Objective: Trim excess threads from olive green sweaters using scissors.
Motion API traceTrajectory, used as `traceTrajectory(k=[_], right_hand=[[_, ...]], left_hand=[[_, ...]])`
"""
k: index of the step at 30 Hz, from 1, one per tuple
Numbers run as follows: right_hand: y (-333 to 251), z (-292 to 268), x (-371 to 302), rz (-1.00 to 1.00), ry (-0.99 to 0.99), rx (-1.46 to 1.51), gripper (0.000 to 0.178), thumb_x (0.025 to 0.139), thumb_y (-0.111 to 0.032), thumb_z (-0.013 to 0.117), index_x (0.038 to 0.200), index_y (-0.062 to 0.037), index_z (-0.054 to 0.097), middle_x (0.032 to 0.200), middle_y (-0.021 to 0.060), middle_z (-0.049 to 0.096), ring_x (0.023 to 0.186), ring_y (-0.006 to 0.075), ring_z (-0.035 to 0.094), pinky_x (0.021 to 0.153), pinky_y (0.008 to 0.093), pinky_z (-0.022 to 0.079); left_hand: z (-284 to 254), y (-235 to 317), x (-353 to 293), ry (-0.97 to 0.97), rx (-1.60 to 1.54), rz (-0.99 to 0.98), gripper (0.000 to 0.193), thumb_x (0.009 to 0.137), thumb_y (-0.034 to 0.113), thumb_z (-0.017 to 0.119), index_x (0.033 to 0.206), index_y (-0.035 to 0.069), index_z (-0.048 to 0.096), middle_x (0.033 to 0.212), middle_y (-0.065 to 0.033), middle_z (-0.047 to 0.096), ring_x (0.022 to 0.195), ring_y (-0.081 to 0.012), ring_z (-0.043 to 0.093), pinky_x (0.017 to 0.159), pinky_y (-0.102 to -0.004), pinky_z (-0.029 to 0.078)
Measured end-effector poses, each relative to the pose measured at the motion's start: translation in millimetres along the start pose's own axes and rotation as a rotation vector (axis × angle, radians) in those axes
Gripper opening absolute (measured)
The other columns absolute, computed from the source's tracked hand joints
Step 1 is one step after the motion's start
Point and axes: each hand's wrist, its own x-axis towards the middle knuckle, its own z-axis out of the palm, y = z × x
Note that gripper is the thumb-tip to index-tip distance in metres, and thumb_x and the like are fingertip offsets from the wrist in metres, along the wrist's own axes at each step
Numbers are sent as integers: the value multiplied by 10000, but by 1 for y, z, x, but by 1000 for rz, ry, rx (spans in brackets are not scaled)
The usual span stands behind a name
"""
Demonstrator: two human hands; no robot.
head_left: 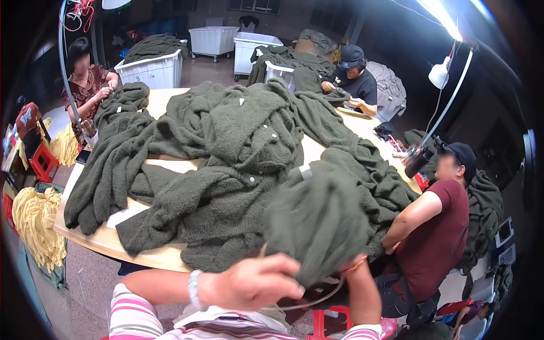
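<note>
A bunched dark green fuzzy knit garment [317, 221], smeared by motion, is held up in front of me at the table's near edge. A pale label [306, 171] shows at its top. My right hand [354, 263] is at its lower right side, gripping it; the cloth hides most of the fingers. Just left of the garment's lower edge, my left hand [258, 282] has its fingers loosely stretched and apart, somewhat blurred, with nothing visible in them. Behind lies a green buttoned cardigan [221, 209], one sleeve spread toward the left.
More green knitwear [243, 122] is heaped on the wooden table [164, 258]. Co-workers sit at the far left [85, 79], the far side [357, 76] and close on my right [436, 232]. White bins [153, 71] stand behind. A lamp [440, 73] hangs at the right.
</note>
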Motion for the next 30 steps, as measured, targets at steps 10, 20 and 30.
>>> traceTrajectory(k=[10, 20, 30], right_hand=[[-7, -157, 29, 648, 553, -894, 437, 852, -186, 622, 1213, 42, 529, 775, 216, 684, 618, 307, 691, 602, 440, 564], [25, -69, -29, 544, 604, -396, 425, 912, -77, 603, 1303, 19, 468, 723, 97, 614, 576, 153, 629, 525, 317, 540], [-48, -11, -49, 299, 477, -890, 466, 889, -91, 605, 1323, 28, 485, 773, 186, 644, 663, 303, 662, 665, 392, 503]], left_hand=[[36, -87, 18, -99, 6, -130, 260, 820, 35, 698, 1074, 53, 643, 1006, -92, 626, 915, -271, 624, 780, -355, 518], [-76, -149, -5, 145, 1243, -321, 465, 697, 83, 760, 1128, 56, 585, 1149, -124, 550, 1102, -335, 532, 917, -433, 429], [-54, -114, -53, -196, 934, -409, 329, 672, 36, 705, 985, 82, 616, 826, -84, 523, 800, -304, 538, 704, -402, 444]])
